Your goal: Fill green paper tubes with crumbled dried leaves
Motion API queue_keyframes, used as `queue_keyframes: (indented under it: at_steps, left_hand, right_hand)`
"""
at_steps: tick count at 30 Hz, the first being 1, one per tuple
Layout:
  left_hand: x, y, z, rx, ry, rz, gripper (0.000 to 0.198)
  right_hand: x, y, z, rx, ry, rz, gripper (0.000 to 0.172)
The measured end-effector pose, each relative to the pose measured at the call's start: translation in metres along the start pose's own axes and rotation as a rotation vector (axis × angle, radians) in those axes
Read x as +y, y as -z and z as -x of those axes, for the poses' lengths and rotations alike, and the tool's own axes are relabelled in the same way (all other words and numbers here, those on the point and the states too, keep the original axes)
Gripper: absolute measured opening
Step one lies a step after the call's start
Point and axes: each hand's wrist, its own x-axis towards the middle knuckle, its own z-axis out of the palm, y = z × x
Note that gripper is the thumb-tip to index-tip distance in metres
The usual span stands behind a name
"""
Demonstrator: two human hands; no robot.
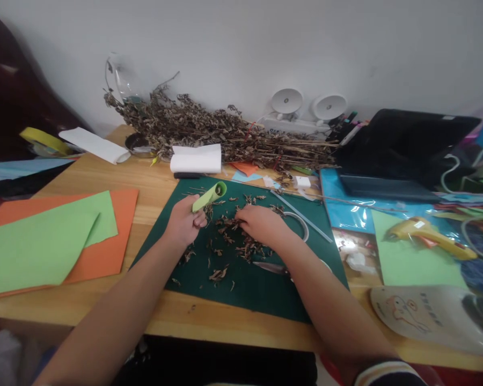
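My left hand [186, 220] is closed around a rolled tube of light green paper [207, 197], tilted with its open end up and to the right. Something small and dark shows inside that opening. Over a dark green cutting mat [241, 289], my right hand [260, 222] reaches into scattered dried leaves [251, 249]; its fingertips are together at the leaves, and what lies between them is hard to see. Scissors [270, 267] lie partly beneath my right forearm. A white tape roll [302, 224] rests beside my right hand, near a translucent glue stick [306, 219].
Along the wall lies a long bundle of dried plants [209, 126]. Green felt-like sheets [40, 246] overlap orange ones [123, 230] at left. A yellow glue gun [430, 236], a plastic bottle [426, 313] and a black tablet [406, 145] occupy the right. White paper rolls [197, 161] stand behind the mat.
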Motion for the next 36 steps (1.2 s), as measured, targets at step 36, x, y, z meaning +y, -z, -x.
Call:
queue_keyframes:
  at_steps: [36]
  left_hand:
    - [-0.019, 0.014, -0.016, 0.233, -0.337, -0.279, 0.017]
  right_hand:
    - [-0.015, 0.009, 0.009, 0.974, 0.058, -0.923, 0.008]
